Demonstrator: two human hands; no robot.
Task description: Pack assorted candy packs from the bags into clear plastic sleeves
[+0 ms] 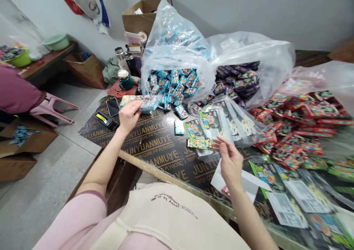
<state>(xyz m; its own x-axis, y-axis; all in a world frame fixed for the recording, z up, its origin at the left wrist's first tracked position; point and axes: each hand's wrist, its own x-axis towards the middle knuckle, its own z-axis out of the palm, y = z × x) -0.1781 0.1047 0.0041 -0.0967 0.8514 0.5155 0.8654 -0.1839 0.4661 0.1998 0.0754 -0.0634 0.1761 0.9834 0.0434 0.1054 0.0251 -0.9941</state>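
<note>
On the left of the table, my left hand (129, 115) is closed on a blue packet (151, 103), which is blurred and seems wrapped in clear plastic. A patterned box-like item (128, 100) lies beside that hand. My right hand (231, 161) is over the table with fingers apart and slightly curled, and I see nothing gripped in it. Close to its fingertips are a small green packet (196, 143) and flat green-and-black printed pouches (211, 119). Two small blue packets lie nearby, one (181, 112) picture side up, the other (179, 127) mostly white.
Large clear bags hold blue packets (174, 82), purple packets (246, 82) and red packets (298, 122). More printed pouches (298, 194) cover the right side. A phone (113, 107), black device (103, 120), scissors (120, 93) and mug (126, 81) stand left. A person sits at far left on a pink stool (52, 104).
</note>
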